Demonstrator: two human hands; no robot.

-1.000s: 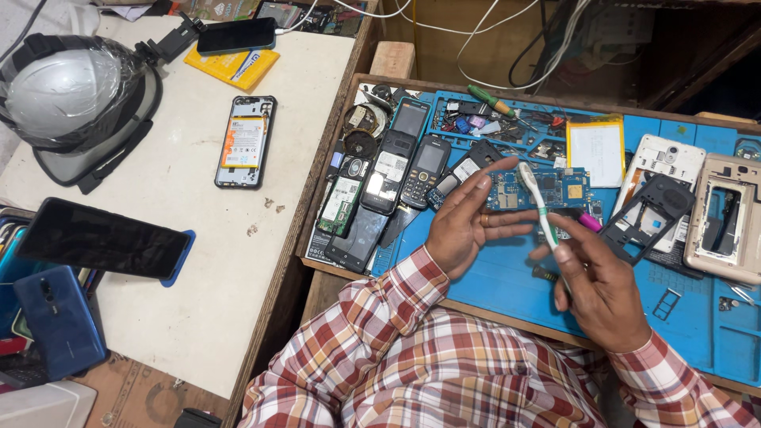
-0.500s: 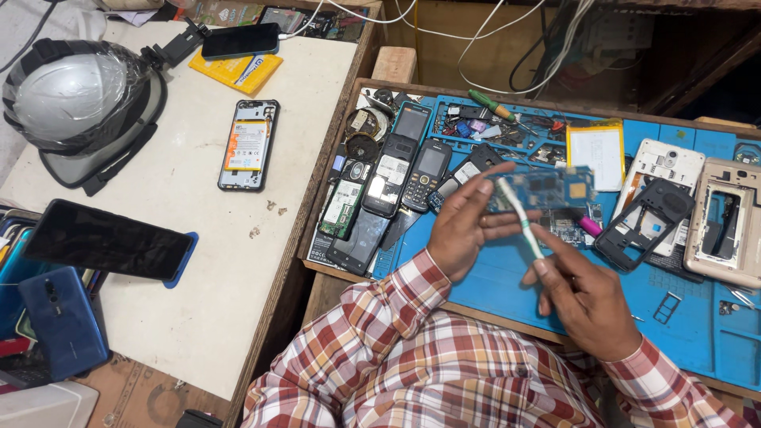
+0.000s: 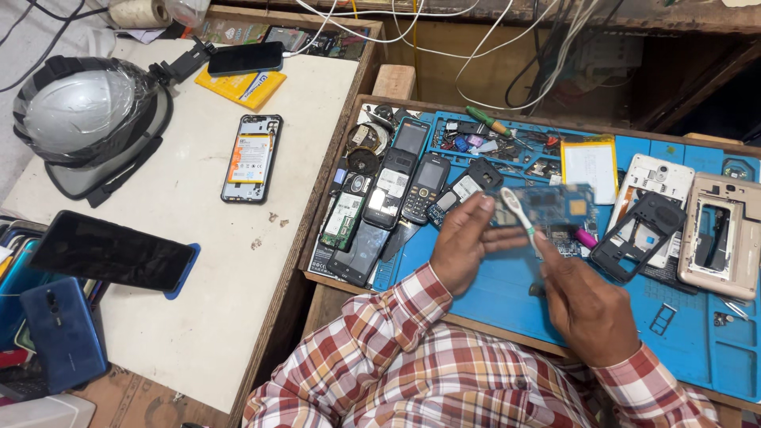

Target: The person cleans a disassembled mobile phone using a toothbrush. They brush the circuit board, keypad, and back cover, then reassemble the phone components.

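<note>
Two hands share our work over the blue mat's near edge: left hand (image 3: 464,250) grips the circuit board (image 3: 555,208) tilted up for access, right hand (image 3: 587,305) closed around the white brush (image 3: 519,215) touching it.

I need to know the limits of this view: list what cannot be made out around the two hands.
- Head view: circuit board in left hand, motion-blurred, parts unreadable.
- Brush handle hidden inside right hand.
- Blue mat under both hands hidden.
- Beige phone shell cut by right edge.
</note>
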